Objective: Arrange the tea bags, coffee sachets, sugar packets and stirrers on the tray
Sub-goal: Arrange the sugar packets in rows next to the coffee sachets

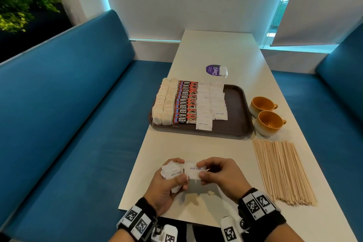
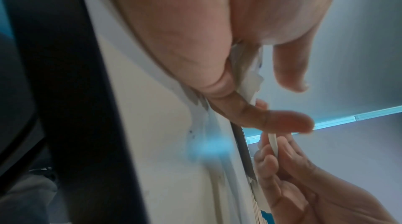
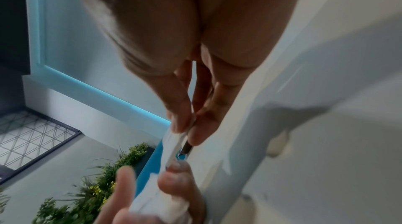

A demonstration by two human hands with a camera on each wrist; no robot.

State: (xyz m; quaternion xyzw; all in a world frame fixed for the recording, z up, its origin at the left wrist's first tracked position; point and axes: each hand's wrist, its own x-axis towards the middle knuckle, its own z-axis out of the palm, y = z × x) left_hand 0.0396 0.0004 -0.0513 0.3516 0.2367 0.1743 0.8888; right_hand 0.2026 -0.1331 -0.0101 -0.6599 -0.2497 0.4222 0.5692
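My left hand grips a bunch of white sugar packets above the table's near end. My right hand pinches a single white sugar packet between thumb and fingers, right beside the bunch. The right wrist view shows that packet edge-on in the pinch. On the brown tray lie two rows of tea bags, a row of red coffee sachets and two rows of sugar packets; the tray's right part is bare. Wooden stirrers lie in a pile on the table to my right.
Two orange cups stand right of the tray. A purple round sticker with a white packet on it lies beyond the tray. Blue benches flank the white table. A small scrap lies under my hands.
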